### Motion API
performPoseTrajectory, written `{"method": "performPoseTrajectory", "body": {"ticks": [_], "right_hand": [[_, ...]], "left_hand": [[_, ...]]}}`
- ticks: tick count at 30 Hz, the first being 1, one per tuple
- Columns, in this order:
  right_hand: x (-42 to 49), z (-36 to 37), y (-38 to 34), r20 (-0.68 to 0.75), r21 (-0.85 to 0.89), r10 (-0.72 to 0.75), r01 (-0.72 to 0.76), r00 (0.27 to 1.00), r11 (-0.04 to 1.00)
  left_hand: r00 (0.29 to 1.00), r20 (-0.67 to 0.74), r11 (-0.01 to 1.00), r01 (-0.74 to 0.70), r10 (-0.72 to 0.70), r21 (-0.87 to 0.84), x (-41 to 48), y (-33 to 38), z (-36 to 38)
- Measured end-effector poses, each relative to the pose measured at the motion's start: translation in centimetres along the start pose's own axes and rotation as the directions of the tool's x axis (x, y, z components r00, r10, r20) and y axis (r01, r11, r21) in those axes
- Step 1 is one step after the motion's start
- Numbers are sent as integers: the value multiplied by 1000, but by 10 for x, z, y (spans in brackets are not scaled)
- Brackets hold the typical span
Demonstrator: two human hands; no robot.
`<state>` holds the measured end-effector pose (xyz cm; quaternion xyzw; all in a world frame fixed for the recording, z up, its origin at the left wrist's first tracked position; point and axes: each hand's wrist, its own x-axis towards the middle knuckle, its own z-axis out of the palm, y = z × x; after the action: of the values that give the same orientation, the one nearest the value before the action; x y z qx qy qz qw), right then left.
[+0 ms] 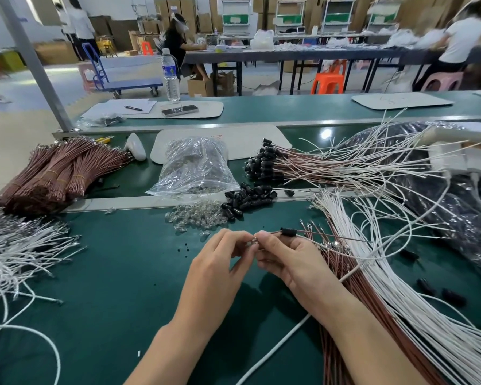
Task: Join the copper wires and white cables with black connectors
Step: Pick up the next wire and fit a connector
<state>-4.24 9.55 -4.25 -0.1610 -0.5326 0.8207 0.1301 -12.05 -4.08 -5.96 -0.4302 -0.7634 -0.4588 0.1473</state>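
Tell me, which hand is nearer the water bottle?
Left. The left hand lies below the bottle, slightly right of it; the right hand lies farther right.

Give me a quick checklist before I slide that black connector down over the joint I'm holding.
1. Black connector threaded on the wires: ok.
2. Left hand and right hand both pinching the joint: ok.
3. Small metal piece seated on the wire ends: cannot tell, fingers hide it.
4. Copper wire and white cable both through the connector: cannot tell.
5. Spare loose connectors nearby: ok.
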Motion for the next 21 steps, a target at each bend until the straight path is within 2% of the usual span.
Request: {"method": "performPoseTrajectory", "body": {"ticks": [4, 7, 12, 21], "right_hand": [[2, 2, -3, -48, 92, 8, -3, 999, 996], [4, -2, -6, -120, 202, -21, 45, 993, 978], [3, -3, -5, -157, 201, -36, 67, 987, 977], [4, -3, -5, -116, 160, -29, 48, 993, 986]], "left_hand": [[992, -77, 991, 92, -100, -99, 2, -2, 0], [982, -68, 974, 167, -179, -156, 3, -6, -1], [989, 14, 977, 151, -151, -149, 2, -5, 2], [993, 11, 983, 119, -119, -140, 1, -5, 1]]}}
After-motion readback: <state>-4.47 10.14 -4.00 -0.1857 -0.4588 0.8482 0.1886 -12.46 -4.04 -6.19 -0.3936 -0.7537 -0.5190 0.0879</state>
